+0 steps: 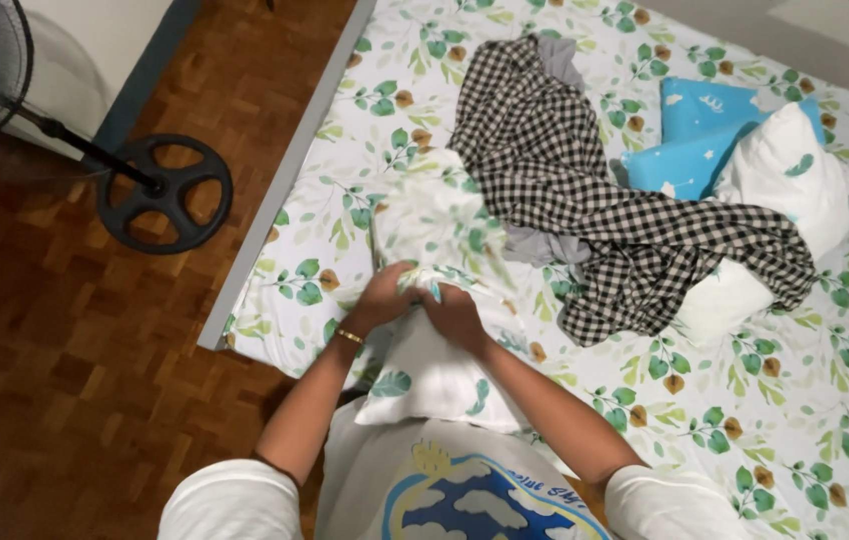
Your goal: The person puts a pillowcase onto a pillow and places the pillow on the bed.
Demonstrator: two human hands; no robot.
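Low in the middle of the frame, the left hand [382,297] and the right hand [455,315] meet, both clenched on the same leaf-printed pillowcase [435,215]. The fingers of each are curled tight into the bunched fabric where its edge gathers; a thin gold bracelet [350,336] sits on the left wrist. The loose part of the pillowcase rises blurred above the hands, towards the frame's centre. Beneath the hands, a white pillow [435,380] with a few leaves on it hangs down against the person's chest, its upper end caught in the same grip.

Just right of the pillowcase lies a crumpled black-and-white checked blanket [585,190], spread across the bed [745,400], which wears a matching leaf-patterned sheet. Further out, in the upper right, a blue pillow [695,140] rests beside another white pillow [805,185], the checked cloth touching both. Far out at the upper left, a standing fan's round black base [165,193] sits on the parquet floor [45,350].
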